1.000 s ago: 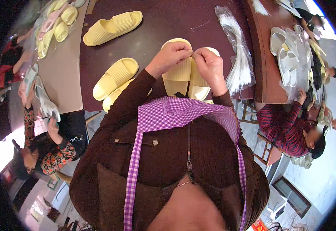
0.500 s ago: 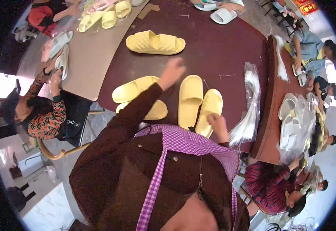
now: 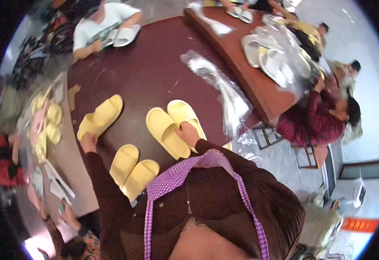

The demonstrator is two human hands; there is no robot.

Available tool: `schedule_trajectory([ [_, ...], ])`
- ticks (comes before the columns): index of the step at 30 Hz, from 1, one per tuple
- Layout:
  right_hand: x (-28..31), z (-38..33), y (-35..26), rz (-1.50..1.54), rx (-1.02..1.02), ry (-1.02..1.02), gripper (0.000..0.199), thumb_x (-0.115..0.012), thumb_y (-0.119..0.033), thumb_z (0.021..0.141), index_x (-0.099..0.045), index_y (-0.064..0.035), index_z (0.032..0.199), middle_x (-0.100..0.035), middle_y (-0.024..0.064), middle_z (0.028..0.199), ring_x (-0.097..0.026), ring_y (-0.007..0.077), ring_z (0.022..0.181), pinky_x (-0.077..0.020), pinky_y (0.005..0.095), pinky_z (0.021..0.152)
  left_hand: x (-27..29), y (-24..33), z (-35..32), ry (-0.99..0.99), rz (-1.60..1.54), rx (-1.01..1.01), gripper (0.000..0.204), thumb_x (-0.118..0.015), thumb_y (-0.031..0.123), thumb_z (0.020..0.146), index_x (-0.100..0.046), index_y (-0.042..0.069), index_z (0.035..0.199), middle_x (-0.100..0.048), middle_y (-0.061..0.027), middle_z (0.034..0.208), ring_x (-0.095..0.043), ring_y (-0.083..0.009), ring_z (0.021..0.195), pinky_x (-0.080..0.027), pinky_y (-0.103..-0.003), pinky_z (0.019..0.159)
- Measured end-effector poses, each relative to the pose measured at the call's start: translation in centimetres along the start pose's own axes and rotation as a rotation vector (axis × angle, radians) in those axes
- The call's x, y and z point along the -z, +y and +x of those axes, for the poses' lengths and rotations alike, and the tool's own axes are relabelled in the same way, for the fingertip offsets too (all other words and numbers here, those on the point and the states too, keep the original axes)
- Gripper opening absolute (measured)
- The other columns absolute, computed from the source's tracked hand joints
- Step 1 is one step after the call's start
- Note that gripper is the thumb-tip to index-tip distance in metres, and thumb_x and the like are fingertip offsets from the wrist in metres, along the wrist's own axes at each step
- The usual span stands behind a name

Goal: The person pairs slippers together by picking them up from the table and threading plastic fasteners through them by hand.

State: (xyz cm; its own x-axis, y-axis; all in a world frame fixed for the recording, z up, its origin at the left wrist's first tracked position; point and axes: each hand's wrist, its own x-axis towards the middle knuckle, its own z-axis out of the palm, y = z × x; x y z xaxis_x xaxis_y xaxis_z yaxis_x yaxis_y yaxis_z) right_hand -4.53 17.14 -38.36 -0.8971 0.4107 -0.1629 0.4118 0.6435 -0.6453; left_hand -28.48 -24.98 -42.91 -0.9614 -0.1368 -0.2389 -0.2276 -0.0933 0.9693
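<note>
Yellow slippers (image 3: 159, 125): left hand (image 3: 89, 142) grips one near the table edge (image 3: 77, 116), right hand (image 3: 188, 132) curls over another, tabletop (image 3: 150, 65) between.

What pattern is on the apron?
The apron has purple and white checks, clearest in the head view.

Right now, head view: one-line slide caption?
Left hand at a lone yellow slipper, right hand at a yellow slipper pair, over a dark red table.
</note>
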Motion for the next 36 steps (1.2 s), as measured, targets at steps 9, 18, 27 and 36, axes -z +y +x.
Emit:
schedule_trajectory([
  [9, 18.2, 9.9, 7.1, -0.651, 0.115, 0.997, 0.022, -0.056, -0.024, 0.080, -0.060, -0.0029, 0.080, -0.059, 0.0150, 0.070, -0.058, 0.0295, 0.065, -0.0468, 0.0380, 0.060, -0.1, 1.0, -2.1, 0.072, -0.068, 0.173, 0.016, -0.056, 0.021, 0.082, -0.052, 0.007, 0.078, -0.052, -0.0033, 0.068, -0.051, -0.0123, 0.057, -0.045, -0.026, 0.049],
  [18, 31.6, 10.4, 0.5, 0.162, 0.097, 0.429, 0.032, -0.058, -0.029, 0.082, -0.063, -0.0012, 0.097, -0.064, 0.0083, 0.085, -0.060, 0.0130, 0.071, -0.0470, 0.0281, 0.059, -10.8, 5.4, -14.0, -0.131, -0.206, 0.173, 0.006, -0.055, 0.011, 0.081, -0.051, 0.007, 0.081, -0.051, -0.0021, 0.069, -0.052, -0.0122, 0.060, -0.048, -0.027, 0.055],
  [27, 6.7, 3.5, -0.2, 1.174, -0.127, -0.162, 0.037, -0.051, -0.030, 0.089, -0.053, 0.0024, 0.106, -0.060, 0.0094, 0.092, -0.059, 0.0179, 0.078, -0.0516, 0.0294, 0.060, -17.6, 4.4, -20.1, -0.243, -0.159, 0.254, 0.010, -0.057, 0.011, 0.082, -0.054, 0.004, 0.089, -0.056, -0.0032, 0.072, -0.053, -0.0126, 0.057, -0.048, -0.027, 0.055],
  [36, 10.9, 0.8, 6.3, 0.864, -0.257, 0.257, 0.029, -0.046, -0.024, 0.089, -0.055, 0.0030, 0.097, -0.059, 0.0098, 0.086, -0.058, 0.0177, 0.070, -0.0504, 0.0289, 0.053, -12.0, 5.7, -18.4, -0.263, -0.023, 0.008, 0.008, -0.058, 0.010, 0.082, -0.057, 0.003, 0.088, -0.055, -0.0001, 0.072, -0.051, -0.0086, 0.061, -0.044, -0.023, 0.056],
])
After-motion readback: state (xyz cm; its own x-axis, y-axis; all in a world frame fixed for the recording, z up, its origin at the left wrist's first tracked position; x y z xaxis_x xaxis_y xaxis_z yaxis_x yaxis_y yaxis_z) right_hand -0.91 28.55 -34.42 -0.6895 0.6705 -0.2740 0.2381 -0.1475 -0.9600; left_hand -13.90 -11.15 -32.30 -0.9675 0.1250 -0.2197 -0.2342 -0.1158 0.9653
